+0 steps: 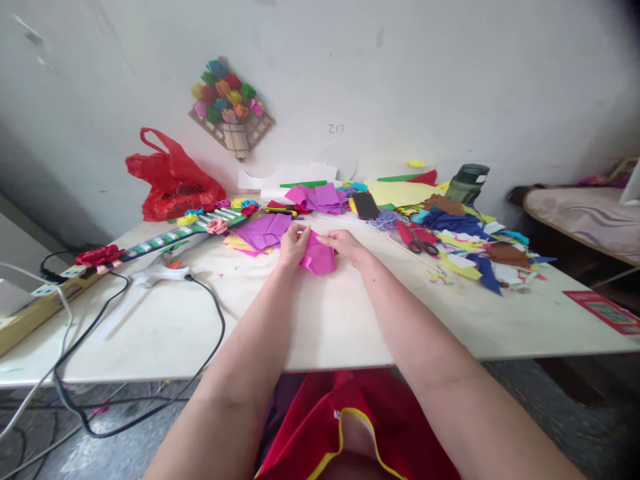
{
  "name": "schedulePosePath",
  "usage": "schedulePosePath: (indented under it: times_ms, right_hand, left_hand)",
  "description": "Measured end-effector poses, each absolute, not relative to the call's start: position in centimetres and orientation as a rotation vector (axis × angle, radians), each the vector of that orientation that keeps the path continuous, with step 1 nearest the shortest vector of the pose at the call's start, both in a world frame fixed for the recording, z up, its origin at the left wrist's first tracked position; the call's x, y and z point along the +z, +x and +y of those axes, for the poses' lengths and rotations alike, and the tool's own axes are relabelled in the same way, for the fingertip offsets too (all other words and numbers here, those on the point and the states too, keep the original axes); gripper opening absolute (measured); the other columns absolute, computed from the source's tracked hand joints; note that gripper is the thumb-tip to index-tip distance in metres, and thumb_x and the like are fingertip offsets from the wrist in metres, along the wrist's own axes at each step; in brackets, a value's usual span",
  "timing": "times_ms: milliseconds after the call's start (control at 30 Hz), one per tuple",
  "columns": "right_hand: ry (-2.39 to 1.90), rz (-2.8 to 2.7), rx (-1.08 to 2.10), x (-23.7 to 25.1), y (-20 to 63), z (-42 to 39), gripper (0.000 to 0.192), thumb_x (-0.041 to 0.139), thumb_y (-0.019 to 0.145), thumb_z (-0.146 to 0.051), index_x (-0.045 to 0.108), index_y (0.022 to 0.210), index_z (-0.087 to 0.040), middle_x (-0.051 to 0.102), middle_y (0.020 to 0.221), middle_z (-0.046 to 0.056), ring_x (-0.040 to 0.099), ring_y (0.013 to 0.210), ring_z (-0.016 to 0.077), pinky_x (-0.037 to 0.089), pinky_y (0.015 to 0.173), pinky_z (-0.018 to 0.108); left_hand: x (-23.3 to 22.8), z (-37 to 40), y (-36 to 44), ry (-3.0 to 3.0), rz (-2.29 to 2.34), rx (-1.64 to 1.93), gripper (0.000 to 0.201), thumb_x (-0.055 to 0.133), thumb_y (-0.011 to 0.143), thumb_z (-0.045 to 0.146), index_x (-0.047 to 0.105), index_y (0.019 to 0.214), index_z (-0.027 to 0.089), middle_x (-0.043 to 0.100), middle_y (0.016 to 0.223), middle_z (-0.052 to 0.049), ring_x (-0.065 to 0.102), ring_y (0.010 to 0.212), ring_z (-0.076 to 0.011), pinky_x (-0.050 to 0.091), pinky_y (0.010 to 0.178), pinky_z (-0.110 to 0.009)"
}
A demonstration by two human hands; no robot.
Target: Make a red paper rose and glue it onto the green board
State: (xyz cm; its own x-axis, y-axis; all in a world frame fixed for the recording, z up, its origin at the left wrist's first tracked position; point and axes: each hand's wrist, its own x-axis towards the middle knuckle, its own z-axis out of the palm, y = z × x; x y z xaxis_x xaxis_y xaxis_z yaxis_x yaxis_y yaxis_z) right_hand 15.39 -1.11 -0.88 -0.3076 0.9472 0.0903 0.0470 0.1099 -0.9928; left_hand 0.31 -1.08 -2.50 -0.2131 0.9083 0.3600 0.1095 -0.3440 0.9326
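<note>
Both hands meet over a magenta paper sheet [318, 257] that lies on the white surface [310, 320] well out in front of the person, at about arm's length and near the middle of the view. The left hand [294, 244] sits at the sheet's upper left corner with its fingertips drawn together in a pinch, apparently on that edge of the paper, though exactly what is between the fingertips is too small to tell. The right hand [346, 244] rests at the sheet's upper right edge, fingers bent and pressed down onto or pinching the paper there. The sheet lies between the two hands and slightly nearer the person than either, its folded body pointing down toward the near edge of the surface; both hands are equally close and touch it from opposite sides. Just beyond the left hand lies a stack of purple paper [263, 231], and farther back more pink and purple sheets [320, 198]. To the right, red-handled scissors [417, 239] lie near a heap of coloured paper scraps [475, 247], with a dark green bottle [466, 183] behind them and a black phone [366, 205] close by. To the left a white glue gun [155, 273] with its black cord [210, 313] rests on the surface, beyond it a red plastic bag [170, 179].
</note>
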Motion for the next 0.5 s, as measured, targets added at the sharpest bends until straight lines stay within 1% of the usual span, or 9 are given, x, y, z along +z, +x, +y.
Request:
schedulePosePath:
  times_ms: [100,200,300,400,500]
  right_hand:
    - [-1.038,-1.538,1.287,-1.14,15.21,-0.97,0.028,0.076,0.058,-0.037,0.06,0.061,-0.014,0.053,0.049,-0.005,0.043,0.046,0.0068,0.031,0.047,0.02]
    - [-1.058,-1.549,1.25,-1.15,15.14,-0.91,0.026,0.074,0.058,-0.032,0.056,0.054,-0.014,0.048,0.044,-0.007,0.038,0.044,0.0058,0.027,0.047,0.02]
    - [-1.054,-1.572,1.248,-1.06,15.19,-0.97,0.025,0.074,0.058,-0.031,0.057,0.053,-0.014,0.049,0.045,-0.007,0.04,0.046,0.0062,0.029,0.047,0.02]
    - [-1.048,-1.57,1.252,-1.06,15.16,-1.03,0.024,0.075,0.058,-0.032,0.059,0.055,-0.014,0.051,0.047,-0.006,0.042,0.047,0.0067,0.031,0.048,0.02]
    - [-1.013,-1.517,1.306,-1.11,15.0,-1.03,0.022,0.076,0.06,-0.032,0.064,0.066,-0.014,0.059,0.055,-0.003,0.048,0.051,0.0077,0.035,0.05,0.02]
  left_hand:
    - [-2.5,-1.13,0.38,1.456,1.237,1.582,0.026,0.065,0.073,0.042,0.057,0.075,0.018,0.053,0.056,0.003,0.044,0.046,-0.0083,0.032,0.043,-0.019]
    - [-2.51,-1.17,0.32,1.521,1.242,1.536,0.031,0.063,0.074,0.046,0.056,0.069,0.017,0.052,0.056,0.002,0.043,0.048,-0.0085,0.031,0.044,-0.019]
    - [-2.55,-1.14,0.2,1.57,1.283,1.527,0.035,0.064,0.073,0.047,0.053,0.06,0.016,0.046,0.052,0.002,0.039,0.048,-0.0083,0.028,0.044,-0.019]
    - [-2.58,-1.06,0.12,1.625,1.344,1.546,0.039,0.066,0.072,0.045,0.048,0.052,0.017,0.04,0.048,0.003,0.034,0.047,-0.0079,0.024,0.043,-0.02]
    - [-2.52,-0.94,0.02,1.621,1.384,1.589,0.041,0.065,0.073,0.043,0.044,0.049,0.017,0.036,0.047,0.004,0.03,0.047,-0.0077,0.021,0.043,-0.021]
